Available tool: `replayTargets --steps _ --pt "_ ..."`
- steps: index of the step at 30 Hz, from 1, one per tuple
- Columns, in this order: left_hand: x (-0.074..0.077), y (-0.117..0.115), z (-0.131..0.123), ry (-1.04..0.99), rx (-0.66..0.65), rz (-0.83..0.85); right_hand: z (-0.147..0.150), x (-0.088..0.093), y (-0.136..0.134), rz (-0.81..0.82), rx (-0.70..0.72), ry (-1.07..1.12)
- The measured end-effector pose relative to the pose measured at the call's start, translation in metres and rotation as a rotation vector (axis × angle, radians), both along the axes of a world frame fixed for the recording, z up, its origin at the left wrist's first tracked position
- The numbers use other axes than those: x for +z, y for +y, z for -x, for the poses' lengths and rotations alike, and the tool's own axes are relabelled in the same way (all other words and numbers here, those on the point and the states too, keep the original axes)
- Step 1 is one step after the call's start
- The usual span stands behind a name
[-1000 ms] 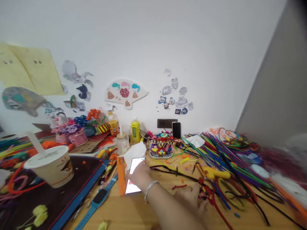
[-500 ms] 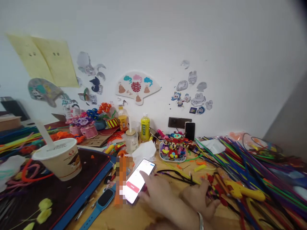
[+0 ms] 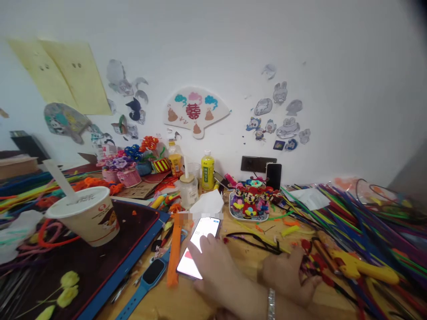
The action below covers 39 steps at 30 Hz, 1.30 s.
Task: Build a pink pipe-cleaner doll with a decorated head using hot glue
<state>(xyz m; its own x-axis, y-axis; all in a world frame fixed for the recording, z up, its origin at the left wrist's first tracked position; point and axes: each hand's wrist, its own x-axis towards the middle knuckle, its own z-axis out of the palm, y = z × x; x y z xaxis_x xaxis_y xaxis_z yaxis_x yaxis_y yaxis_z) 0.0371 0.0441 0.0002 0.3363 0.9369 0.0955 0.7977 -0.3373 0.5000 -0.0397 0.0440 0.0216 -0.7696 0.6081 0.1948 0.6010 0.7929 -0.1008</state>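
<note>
My right hand reaches across to the left over a lit phone, fingertips on its screen. The fingers are apart, and the phone lies on the wooden table. A silver bracelet is on this wrist. My left hand lies farther right, its forearm mostly hidden under the right one. Its fingers and thumb close around a small dark red, multicoloured fuzzy piece, partly hidden. An orange strip and a blue smartwatch lie left of the phone.
A paper cup with a straw stands on a dark board at left. Fuzzy figures fill a white tray behind my hands. At right lie a yellow glue gun and bundles of coloured pipe cleaners. Bottles stand by the wall.
The view has shifted slightly, moving the scene rightward. My right hand now covers more of the phone's lower screen. My left hand stays at the dark red piece.
</note>
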Motion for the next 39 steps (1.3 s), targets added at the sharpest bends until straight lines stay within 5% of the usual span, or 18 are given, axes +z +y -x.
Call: replayTargets --steps 5,11,27,39 --pt "0.007 0.002 -0.001 0.026 0.018 0.055 -0.027 0.002 0.014 0.177 -0.126 -0.013" --pt "-0.001 0.004 -0.001 -0.035 0.046 -0.003 -0.034 -0.001 0.019 0.346 -0.115 0.074" --pt "-0.012 0.002 -0.002 -0.047 -0.009 -0.058 -0.03 0.006 0.009 0.486 -0.034 0.161" --pt "-0.011 0.002 -0.001 -0.061 -0.028 -0.001 -0.028 0.002 0.012 0.419 -0.132 0.151"
